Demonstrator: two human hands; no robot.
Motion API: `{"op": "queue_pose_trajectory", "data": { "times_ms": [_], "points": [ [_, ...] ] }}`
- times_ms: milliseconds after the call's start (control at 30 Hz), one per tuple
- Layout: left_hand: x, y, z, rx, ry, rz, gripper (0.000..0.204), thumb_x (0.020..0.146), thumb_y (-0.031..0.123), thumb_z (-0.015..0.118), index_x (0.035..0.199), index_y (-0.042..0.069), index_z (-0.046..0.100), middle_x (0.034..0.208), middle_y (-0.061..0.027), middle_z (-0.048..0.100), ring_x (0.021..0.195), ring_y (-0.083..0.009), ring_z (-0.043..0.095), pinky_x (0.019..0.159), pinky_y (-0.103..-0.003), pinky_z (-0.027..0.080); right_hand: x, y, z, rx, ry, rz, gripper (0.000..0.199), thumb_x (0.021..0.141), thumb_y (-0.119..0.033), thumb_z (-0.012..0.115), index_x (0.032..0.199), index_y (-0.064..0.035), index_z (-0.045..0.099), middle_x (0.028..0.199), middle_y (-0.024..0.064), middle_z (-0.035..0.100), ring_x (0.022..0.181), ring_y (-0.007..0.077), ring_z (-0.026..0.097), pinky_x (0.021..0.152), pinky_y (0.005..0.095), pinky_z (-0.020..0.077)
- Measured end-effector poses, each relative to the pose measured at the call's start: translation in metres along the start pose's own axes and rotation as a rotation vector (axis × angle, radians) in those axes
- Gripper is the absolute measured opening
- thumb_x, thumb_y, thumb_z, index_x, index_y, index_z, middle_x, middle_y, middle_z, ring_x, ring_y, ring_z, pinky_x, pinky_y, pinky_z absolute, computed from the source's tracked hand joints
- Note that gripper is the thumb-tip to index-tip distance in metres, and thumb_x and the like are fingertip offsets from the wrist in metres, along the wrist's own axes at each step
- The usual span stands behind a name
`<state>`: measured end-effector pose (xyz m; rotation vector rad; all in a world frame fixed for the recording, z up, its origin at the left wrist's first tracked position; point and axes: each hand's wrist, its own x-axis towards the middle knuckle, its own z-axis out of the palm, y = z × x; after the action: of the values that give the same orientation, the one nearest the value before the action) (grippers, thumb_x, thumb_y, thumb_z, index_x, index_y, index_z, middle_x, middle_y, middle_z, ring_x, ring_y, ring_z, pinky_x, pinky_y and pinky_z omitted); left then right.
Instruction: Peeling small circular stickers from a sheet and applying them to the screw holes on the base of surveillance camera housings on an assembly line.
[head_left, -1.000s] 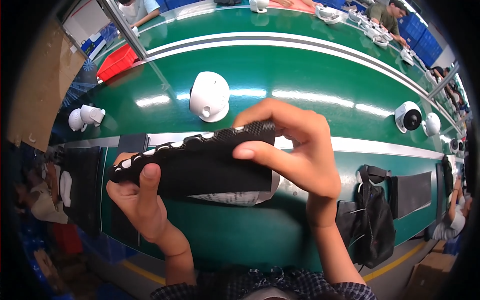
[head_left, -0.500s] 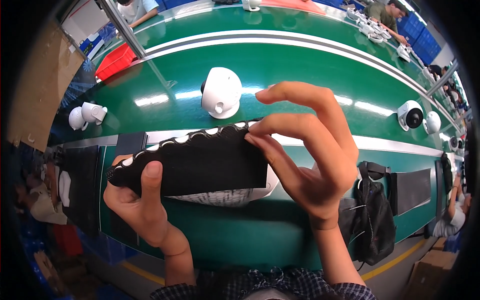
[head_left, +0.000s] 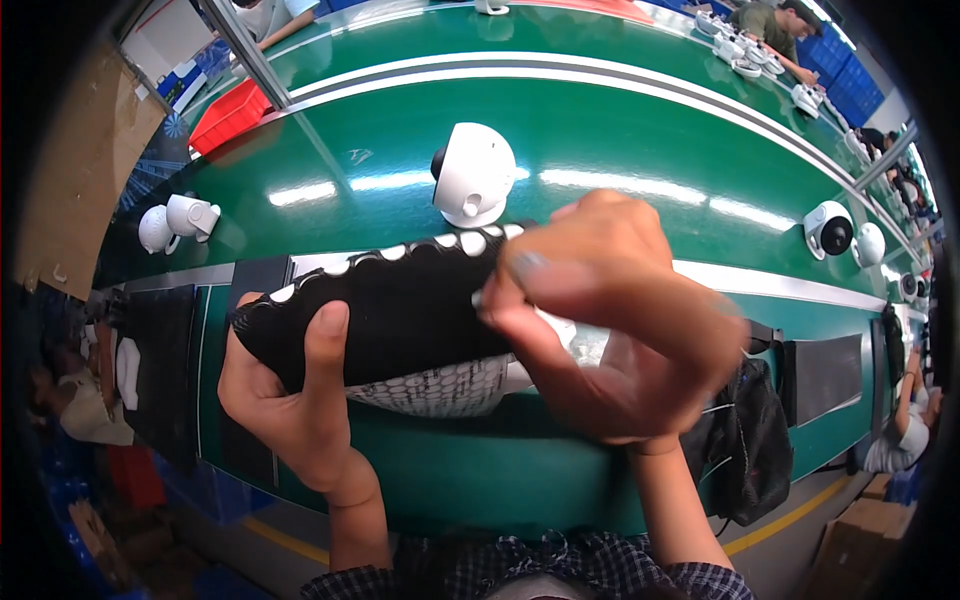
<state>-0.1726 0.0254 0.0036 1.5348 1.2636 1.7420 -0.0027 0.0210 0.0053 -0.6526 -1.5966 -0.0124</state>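
My left hand [head_left: 290, 400] grips the left end of a flexible black sheet [head_left: 410, 305], its thumb pressed on the black face. White round spots [head_left: 395, 253] line the sheet's curved far edge. Below it shows a pale underside [head_left: 435, 388] patterned with rounded cells and dark print. At the sheet's right end is my right hand [head_left: 640, 335], blurred, fingers curled and thumb over the black face. Whatever its fingertips pinch is hidden. A white object [head_left: 558, 325] shows partly behind that hand. Beyond the sheet, a rounded white camera [head_left: 478, 175] stands on the green belt.
White devices stand on the green belt [head_left: 620, 140] at left [head_left: 175, 225] and right [head_left: 840, 235]. A black bag [head_left: 750, 440] and a dark flat sheet [head_left: 825, 378] lie right on my bench. A red bin [head_left: 230, 115] sits far left. People work across the line.
My right hand has turned and curled inward, its raised finger now bent down. The held sheet has shifted slightly right and up. The white devices on the near belt appear further right.
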Motion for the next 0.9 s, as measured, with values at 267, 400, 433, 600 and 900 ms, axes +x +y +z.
{"op": "queue_pose_trajectory", "data": {
  "times_ms": [267,400,433,600,900],
  "points": [
    [-0.002,-0.009,-0.003,0.194,-0.101,0.059,0.023,0.073,0.014,0.072,0.077,-0.001,0.055,0.067,0.0013,0.053,0.063,-0.0051,0.048,0.060,-0.019,0.040,-0.010,-0.004,0.015,0.083,-0.107,0.111,0.051,0.068,0.013,0.065,0.115,0.0050,0.049,0.102,0.0129,0.059,0.091,0.0224,0.058,0.076,0.0294,0.0486],
    [0.002,-0.016,-0.001,0.131,-0.148,-0.033,0.017,0.075,0.008,0.069,0.080,-0.001,0.056,0.070,0.0000,0.057,0.064,-0.0060,0.050,0.062,-0.019,0.041,-0.014,-0.006,0.019,-0.047,-0.230,0.182,0.036,0.073,0.011,0.062,0.107,0.0046,0.051,0.103,0.0133,0.057,0.086,0.0209,0.059,0.075,0.0286,0.0488],
    [0.004,-0.019,0.001,0.159,-0.140,-0.022,0.016,0.075,0.007,0.068,0.082,-0.001,0.056,0.071,-0.0005,0.058,0.064,-0.0065,0.051,0.062,-0.020,0.042,-0.015,-0.006,0.021,-0.020,-0.235,0.156,0.035,0.074,0.011,0.062,0.106,0.0046,0.051,0.103,0.0137,0.057,0.085,0.0206,0.059,0.075,0.0288,0.0489],
    [0.006,-0.019,0.002,0.207,-0.212,0.033,0.016,0.075,0.006,0.069,0.083,-0.002,0.057,0.071,-0.0037,0.062,0.066,-0.0072,0.057,0.062,-0.021,0.044,-0.018,-0.006,0.029,0.315,0.014,0.436,0.044,0.072,0.016,0.059,0.112,0.0085,0.043,0.110,0.0185,0.050,0.097,0.0261,0.059,0.083,0.0314,0.0510],
    [0.005,-0.031,0.006,0.186,-0.294,0.154,0.018,0.076,0.009,0.071,0.082,-0.001,0.057,0.067,-0.0049,0.062,0.062,-0.0057,0.056,0.059,-0.022,0.045,-0.022,0.018,0.041,0.063,-0.031,0.000,0.074,0.067,0.019,0.058,0.133,0.0015,0.032,0.119,0.0185,0.043,0.090,0.0190,0.052,0.077,0.0275,0.0480]
  ]
}}
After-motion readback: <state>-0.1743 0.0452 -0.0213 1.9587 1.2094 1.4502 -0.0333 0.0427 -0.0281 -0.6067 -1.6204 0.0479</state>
